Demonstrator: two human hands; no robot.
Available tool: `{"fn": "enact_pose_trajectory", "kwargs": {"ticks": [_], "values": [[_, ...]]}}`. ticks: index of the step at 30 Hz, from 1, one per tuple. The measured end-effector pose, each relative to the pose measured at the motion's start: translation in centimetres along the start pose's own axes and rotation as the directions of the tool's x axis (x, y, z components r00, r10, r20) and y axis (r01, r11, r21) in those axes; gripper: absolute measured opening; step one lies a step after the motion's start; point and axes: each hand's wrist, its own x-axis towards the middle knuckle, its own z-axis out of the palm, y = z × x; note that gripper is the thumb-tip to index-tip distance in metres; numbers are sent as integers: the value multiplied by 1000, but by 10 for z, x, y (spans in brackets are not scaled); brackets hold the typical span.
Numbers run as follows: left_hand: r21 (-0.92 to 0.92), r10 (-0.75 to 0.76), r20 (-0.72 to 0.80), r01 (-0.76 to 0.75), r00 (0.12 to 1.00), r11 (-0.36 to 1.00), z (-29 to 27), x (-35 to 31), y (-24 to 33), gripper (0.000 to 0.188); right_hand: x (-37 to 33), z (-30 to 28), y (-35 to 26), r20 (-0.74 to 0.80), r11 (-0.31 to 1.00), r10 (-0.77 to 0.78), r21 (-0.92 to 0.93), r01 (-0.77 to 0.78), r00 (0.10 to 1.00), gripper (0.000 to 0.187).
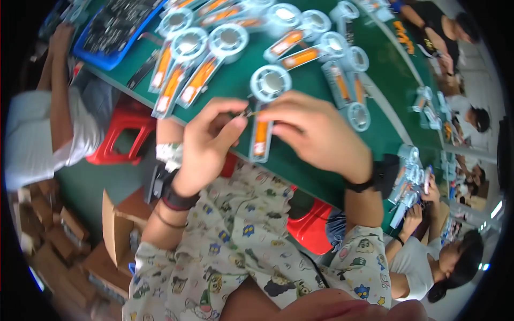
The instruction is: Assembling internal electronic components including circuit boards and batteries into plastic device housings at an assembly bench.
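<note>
My left hand pinches a small dark part between thumb and fingers, too small to name. From the other side my right hand closes finger and thumb near the same part, on something thin that I cannot make out. Below both hands a pale blue plastic housing lies on the green table, round head away from me, handle toward me. An orange cylindrical battery sits in its handle. My fingers partly cover the middle of this housing.
Several similar housings with orange batteries lie across the green table. A blue tray of dark small parts stands at the far left. Red stools, cardboard boxes and other people at work are around the table.
</note>
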Motion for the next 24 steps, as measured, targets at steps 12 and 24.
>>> {"fn": "enact_pose_trajectory", "kwargs": {"ticks": [12,24], "values": [[-26,267,-54,-268,962,963,4,2,-17,31,0,6,14,-38,939,206,289,-186,978,21],[401,526,133,-530,840,747,7,11,-11,34,1,19,-5,-125,923,-45,-386,-7,991,13]]}}
